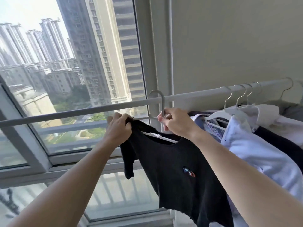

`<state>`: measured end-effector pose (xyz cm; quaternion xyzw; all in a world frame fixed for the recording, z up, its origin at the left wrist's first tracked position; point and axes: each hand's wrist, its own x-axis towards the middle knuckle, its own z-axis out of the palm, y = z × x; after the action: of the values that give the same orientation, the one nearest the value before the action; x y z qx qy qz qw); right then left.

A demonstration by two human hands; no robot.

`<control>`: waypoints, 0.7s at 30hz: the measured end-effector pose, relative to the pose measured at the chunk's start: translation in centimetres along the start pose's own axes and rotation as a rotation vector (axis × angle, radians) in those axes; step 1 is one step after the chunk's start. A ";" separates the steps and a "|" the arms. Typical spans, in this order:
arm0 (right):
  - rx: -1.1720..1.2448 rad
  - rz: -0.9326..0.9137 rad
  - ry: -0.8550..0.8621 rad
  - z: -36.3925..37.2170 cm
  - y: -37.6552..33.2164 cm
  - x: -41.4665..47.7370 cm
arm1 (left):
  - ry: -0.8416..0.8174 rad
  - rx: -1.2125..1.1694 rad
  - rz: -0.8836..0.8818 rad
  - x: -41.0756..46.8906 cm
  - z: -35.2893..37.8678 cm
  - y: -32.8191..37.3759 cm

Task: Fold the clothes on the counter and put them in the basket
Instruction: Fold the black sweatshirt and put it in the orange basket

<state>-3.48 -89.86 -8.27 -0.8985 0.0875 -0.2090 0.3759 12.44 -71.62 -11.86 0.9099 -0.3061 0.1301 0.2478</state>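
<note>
A black T-shirt (172,169) with a small coloured chest emblem hangs on a white hanger (159,102) whose hook sits over the white clothes rail (98,106). My left hand (118,128) pinches the shirt's left shoulder at the hanger's arm. My right hand (175,122) grips the hanger just below its hook. The shirt's right shoulder is hidden behind my right forearm. No counter or basket is in view.
Several more garments on hangers crowd the rail at the right, among them a light blue shirt (255,154) and a white one (268,117). A large window (65,71) with a grey frame fills the left. A cream wall (229,46) stands behind the rail.
</note>
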 end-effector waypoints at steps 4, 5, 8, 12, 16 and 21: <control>0.029 -0.026 -0.100 3.4 -4.5 -0.2 | 0.077 -0.033 0.018 -4.6 -5.1 -5.7; 0.040 -0.035 -0.133 4.6 -5.9 -0.3 | 0.094 -0.027 0.008 -6.2 -6.8 -7.4; 0.111 -0.020 -0.188 7.1 -9.5 -0.1 | 0.146 -0.004 -0.039 -9.6 -10.8 -10.8; 0.159 -0.093 -0.197 10.1 -14.8 0.2 | 0.247 0.025 -0.093 -12.0 -15.8 -14.2; 0.160 -0.187 -0.198 13.1 -19.6 0.0 | 0.378 -0.015 -0.121 -14.3 -20.2 -17.9; 0.199 -0.280 -0.333 20.1 -26.1 -2.6 | 0.429 -0.018 -0.206 -23.1 -25.2 -23.9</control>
<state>3.07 -57.91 -3.13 -0.8826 -0.1221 -0.1154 0.4391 7.15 -30.35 -8.49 0.8857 -0.1534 0.2916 0.3272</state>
